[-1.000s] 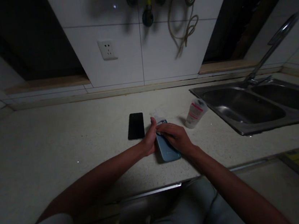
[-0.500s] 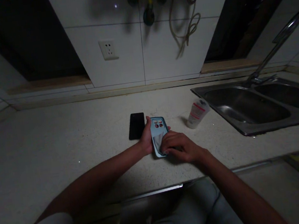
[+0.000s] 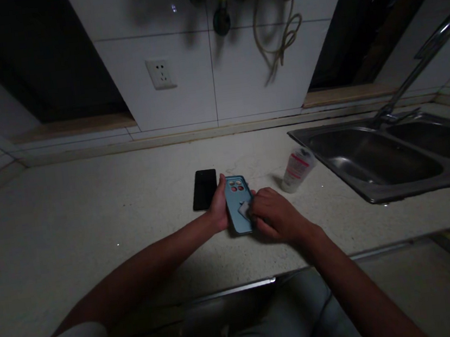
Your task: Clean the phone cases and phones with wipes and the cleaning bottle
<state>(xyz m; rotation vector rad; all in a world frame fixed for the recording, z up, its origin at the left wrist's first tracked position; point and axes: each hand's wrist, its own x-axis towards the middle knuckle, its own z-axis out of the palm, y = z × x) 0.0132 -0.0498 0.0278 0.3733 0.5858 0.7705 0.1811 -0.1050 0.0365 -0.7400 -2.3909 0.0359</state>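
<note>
My left hand (image 3: 219, 208) grips a light blue phone case (image 3: 237, 222) by its left side, thumb along the edge. The case's inner side faces up, and round camera holes show near its top. Pinched in my right hand (image 3: 273, 211) is a small grey-white cloth (image 3: 244, 209), pressed against the inside of the case; most of the cloth is hidden by the fingers. Just left of the case, a black phone (image 3: 204, 190) lies flat on the counter, close to my left thumb.
A clear plastic cup (image 3: 297, 169) with red print stands tilted-looking on the counter (image 3: 90, 207), right of my hands. Farther right is a steel double sink (image 3: 370, 194) with a faucet (image 3: 414, 74). A wall socket (image 3: 161, 74) and hanging cord (image 3: 283, 41) are behind.
My right hand has shifted slightly right and up over the case, and less of the cloth shows. My left hand keeps its hold on the case.
</note>
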